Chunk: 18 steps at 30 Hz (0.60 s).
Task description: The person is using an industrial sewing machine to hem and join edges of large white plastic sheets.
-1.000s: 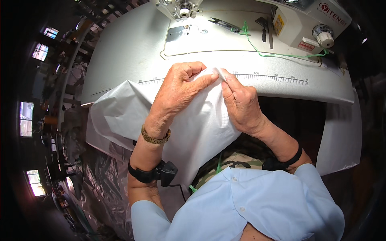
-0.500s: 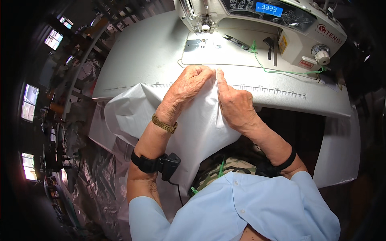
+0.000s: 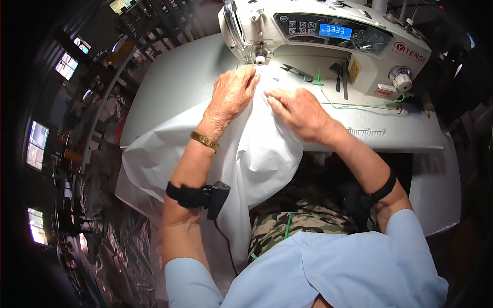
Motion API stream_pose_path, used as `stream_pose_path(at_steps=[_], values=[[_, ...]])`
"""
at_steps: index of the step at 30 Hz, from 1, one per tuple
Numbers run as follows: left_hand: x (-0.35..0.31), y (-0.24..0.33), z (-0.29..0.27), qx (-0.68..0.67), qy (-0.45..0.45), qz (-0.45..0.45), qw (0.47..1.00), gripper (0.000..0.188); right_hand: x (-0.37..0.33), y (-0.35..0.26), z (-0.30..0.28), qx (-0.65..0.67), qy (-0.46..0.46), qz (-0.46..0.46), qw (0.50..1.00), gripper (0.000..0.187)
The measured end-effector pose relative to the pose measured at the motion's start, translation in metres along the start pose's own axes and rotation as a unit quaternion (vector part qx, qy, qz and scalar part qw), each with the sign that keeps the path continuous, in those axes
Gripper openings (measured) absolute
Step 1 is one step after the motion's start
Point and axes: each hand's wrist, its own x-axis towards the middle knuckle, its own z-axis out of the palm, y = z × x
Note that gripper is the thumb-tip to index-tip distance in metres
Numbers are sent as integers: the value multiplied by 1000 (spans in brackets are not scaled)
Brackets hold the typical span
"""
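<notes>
White woven sheet material (image 3: pixel 272 149) runs from the needle area of a sewing machine (image 3: pixel 328 28) over the table's front edge and down past my lap. My left hand (image 3: pixel 232 92) pinches its upper edge just in front of the presser foot, which is partly hidden by glare and fingers. To the right and slightly nearer me, my right hand (image 3: pixel 300 113) grips the same sheet with bent fingers. Between the two hands the material is bunched into folds.
Thread snippers (image 3: pixel 298 72) lie on the machine bed beside a green thread (image 3: pixel 328 100). A small dark tool (image 3: pixel 337 76) rests near the machine's pillar. The pale table (image 3: pixel 164 82) extends left, and crumpled clear plastic (image 3: pixel 120 236) lies low on the left.
Both hands have moved forward with the sheet's edge, from the table's front to the needle area. My right hand has separated a little from the left. The sheet now covers more of the bed.
</notes>
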Motion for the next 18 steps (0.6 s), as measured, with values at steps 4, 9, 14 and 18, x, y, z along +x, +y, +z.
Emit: stream_pose_path(at_steps=[4,9,14,18], values=[[-12,-35,35,-84,-100,-120,984,27,18,43,11,66,-56,5,996,19],[-8,-43,53,-169,-120,-184,961,26,21,63,34,-1,-22,-61,998,14],[-5,-44,53,-143,-65,-223,962,17,27,58,34,-47,-24,-99,994,10],[-10,-42,48,-66,-24,-216,974,13,27,55,43,-61,-23,-120,991,13]])
